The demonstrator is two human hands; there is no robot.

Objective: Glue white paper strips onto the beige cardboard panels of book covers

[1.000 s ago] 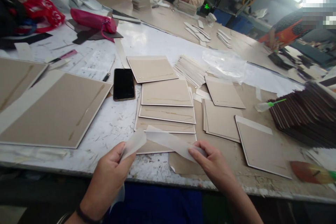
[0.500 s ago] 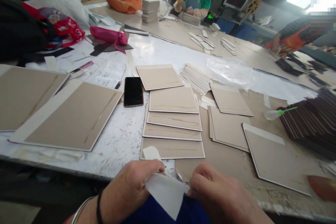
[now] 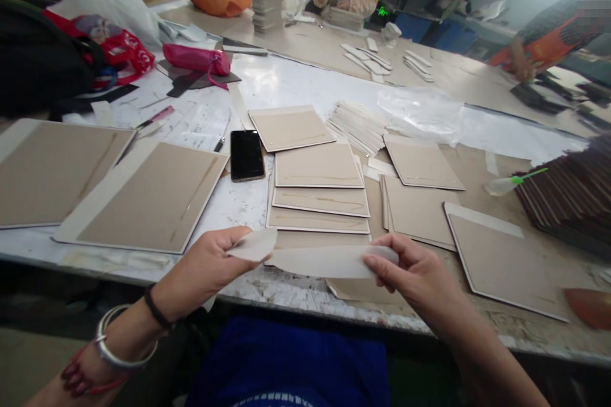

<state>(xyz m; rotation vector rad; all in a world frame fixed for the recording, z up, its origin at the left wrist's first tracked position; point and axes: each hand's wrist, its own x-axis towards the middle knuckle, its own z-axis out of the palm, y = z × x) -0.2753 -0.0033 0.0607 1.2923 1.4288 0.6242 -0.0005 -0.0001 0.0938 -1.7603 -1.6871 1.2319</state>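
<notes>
My left hand [image 3: 216, 262] pinches a short curled piece of white paper [image 3: 255, 244] between thumb and fingers. A longer white paper strip [image 3: 319, 261] is gripped at its right end by my right hand [image 3: 405, 264]. The strip's left end comes close to the left hand; whether the two pieces are joined cannot be seen. Both hands hover over the table's front edge. Just behind the strip lies an overlapping column of beige boards [image 3: 319, 164] with white borders and brownish streaks, the lowest partly covered by the strip.
Two larger beige boards [image 3: 143, 194] lie left, near a black phone [image 3: 247, 156]. Narrow white strips [image 3: 357, 127] are piled behind. More boards [image 3: 501, 261], a green-tipped bottle [image 3: 501, 185] and a dark stack [image 3: 573, 197] lie right. Two people work across the table.
Both hands have risen from below the table edge and moved farther apart. The white paper, bunched and hanging before, now stretches out lengthwise from the right hand.
</notes>
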